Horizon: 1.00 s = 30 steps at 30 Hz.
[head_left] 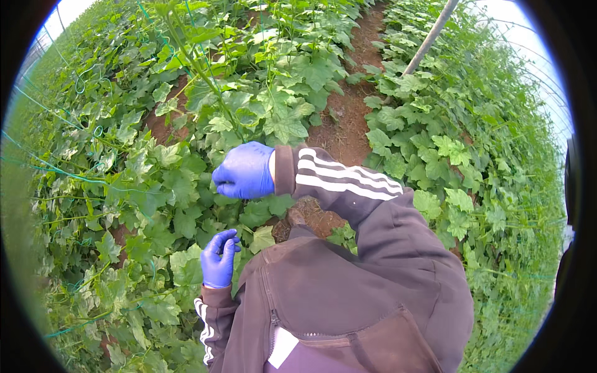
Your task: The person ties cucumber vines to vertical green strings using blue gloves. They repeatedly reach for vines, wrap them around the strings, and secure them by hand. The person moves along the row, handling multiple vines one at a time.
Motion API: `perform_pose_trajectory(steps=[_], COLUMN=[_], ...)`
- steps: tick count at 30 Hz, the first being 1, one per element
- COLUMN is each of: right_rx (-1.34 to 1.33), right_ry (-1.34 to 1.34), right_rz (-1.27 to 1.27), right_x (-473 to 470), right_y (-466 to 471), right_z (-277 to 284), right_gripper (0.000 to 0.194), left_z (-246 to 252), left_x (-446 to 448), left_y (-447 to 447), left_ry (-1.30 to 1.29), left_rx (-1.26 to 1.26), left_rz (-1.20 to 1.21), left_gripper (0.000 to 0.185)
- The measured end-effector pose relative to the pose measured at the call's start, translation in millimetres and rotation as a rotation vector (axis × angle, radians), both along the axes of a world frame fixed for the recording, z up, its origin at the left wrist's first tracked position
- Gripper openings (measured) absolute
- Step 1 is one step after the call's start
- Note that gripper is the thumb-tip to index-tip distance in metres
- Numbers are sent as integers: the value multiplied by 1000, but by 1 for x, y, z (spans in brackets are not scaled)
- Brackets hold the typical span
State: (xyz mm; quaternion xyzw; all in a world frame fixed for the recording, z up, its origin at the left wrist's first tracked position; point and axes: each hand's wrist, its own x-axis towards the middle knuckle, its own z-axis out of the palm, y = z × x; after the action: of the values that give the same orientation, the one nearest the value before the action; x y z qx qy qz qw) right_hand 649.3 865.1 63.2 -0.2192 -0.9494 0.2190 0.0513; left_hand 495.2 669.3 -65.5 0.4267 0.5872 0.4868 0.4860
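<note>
My right hand (245, 170), in a blue glove, is curled into a fist in the middle of the view. A thick green vine stem (205, 77) slants down from the upper left into the far side of this fist. The fingers look closed on it, though the palm side is hidden. Nearer my body, at the lower left, my left hand (218, 261) wears the same kind of glove. Its fingers are bent and the thumb stands apart, with nothing visible between them. Broad lobed leaves (186, 219) lie around and under both hands.
Green twine (60, 171) crosses the vines on the left, and more strings hang at the top. A bare soil path (347, 116) runs ahead between the plant rows. At the upper right a slanted pole (431, 37) rises from the leaves. Greenhouse hoops (531, 56) curve beyond.
</note>
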Motion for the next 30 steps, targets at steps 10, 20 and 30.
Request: perform_pose_trajectory(steps=[10, 20, 30], right_rx=[138, 214, 275], right_ry=[-4, -1, -30], right_rz=[712, 849, 655], right_x=[50, 60, 51], right_y=[-7, -6, -8], right_z=[126, 135, 121], right_gripper=[22, 20, 19], left_z=[3, 22, 17], left_x=[80, 146, 80], left_y=[42, 75, 110], left_ry=[382, 388, 262], left_rx=[9, 62, -40], left_rz=[-221, -401, -117], left_gripper=[19, 18, 17])
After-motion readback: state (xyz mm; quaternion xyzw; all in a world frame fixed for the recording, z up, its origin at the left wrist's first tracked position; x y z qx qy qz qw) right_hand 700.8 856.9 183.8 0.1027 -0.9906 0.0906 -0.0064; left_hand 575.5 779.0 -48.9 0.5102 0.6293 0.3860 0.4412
